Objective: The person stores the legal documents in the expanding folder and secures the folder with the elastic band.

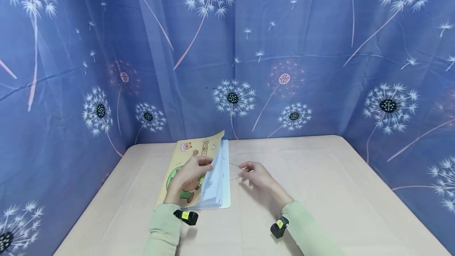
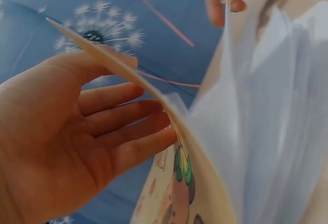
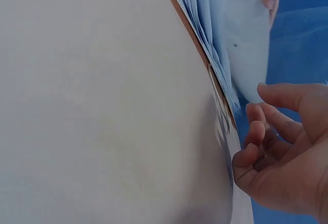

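Note:
A document folder with a yellow cartoon cover [image 1: 181, 157] lies on the table, left of centre. My left hand [image 1: 193, 171] holds the cover's right edge and lifts it. In the left wrist view, the fingers of the left hand [image 2: 97, 126] lie against the printed outside of the bent cover [image 2: 197, 162]. White sheets [image 2: 277, 106] stand fanned under it. My right hand [image 1: 257, 173] is just right of the folder, its curled fingers at a thin elastic cord [image 1: 234, 164] that loops out from the folder's edge. The right wrist view shows the cord [image 3: 218, 98] along that edge, near the right hand [image 3: 282, 152].
The folder stands on a pale table [image 1: 320, 185]. A blue curtain with dandelion prints [image 1: 249, 70] hangs behind it and on both sides. Each wrist carries a small black camera, one on the left sleeve [image 1: 163, 224] and one at the right sleeve [image 1: 305, 224].

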The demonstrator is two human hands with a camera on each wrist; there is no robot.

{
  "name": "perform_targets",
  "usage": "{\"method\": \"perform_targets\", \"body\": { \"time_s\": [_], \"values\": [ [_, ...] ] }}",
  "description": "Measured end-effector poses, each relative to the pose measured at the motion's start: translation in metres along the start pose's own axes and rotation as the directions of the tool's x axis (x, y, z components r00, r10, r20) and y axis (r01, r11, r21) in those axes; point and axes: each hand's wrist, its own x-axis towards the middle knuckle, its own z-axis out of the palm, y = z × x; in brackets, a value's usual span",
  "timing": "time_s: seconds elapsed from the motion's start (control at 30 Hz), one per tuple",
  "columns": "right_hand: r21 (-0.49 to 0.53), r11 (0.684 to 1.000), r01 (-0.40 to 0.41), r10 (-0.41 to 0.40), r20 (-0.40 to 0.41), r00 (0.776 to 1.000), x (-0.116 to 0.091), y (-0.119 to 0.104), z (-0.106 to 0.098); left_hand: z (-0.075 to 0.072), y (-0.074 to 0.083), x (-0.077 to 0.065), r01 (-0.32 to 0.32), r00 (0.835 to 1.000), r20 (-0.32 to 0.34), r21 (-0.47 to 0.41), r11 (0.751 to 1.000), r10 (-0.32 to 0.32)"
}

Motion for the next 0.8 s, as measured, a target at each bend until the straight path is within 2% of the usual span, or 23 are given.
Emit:
{"method": "perform_targets", "body": {
  "time_s": [0.17, 0.27, 0.47, 0.63, 0.7, 0.8],
  "values": [
    [-0.034, 0.999, 0.004, -0.004, 0.002, 1.000, 0.002, 0.001, -0.007, 0.018, -0.008, 0.005, 0.088, 0.996, 0.022, -0.038, 0.995, -0.088],
    [-0.045, 0.999, 0.008, -0.008, 0.003, 1.000, 0.003, 0.002, -0.009, 0.023, -0.008, 0.006, 0.107, 0.994, -0.001, 0.054, 0.993, -0.107],
    [-0.039, 0.999, 0.006, -0.006, 0.005, 1.000, 0.004, 0.002, -0.011, 0.028, -0.001, 0.005, 0.093, 0.995, 0.002, 0.218, 0.971, -0.096],
    [-0.067, 0.998, 0.016, -0.015, 0.013, 1.000, 0.006, 0.003, -0.013, 0.032, 0.001, 0.004, 0.082, 0.996, 0.009, 0.354, 0.931, -0.091],
    [-0.079, 0.997, 0.024, -0.023, 0.017, 1.000, 0.008, 0.004, -0.013, 0.033, -0.001, 0.004, 0.081, 0.996, 0.006, 0.379, 0.922, -0.090],
    [-0.095, 0.995, 0.021, -0.018, 0.027, 0.999, 0.011, 0.005, -0.014, 0.035, -0.005, 0.004, 0.066, 0.997, 0.001, 0.384, 0.921, -0.072]
  ]
}}
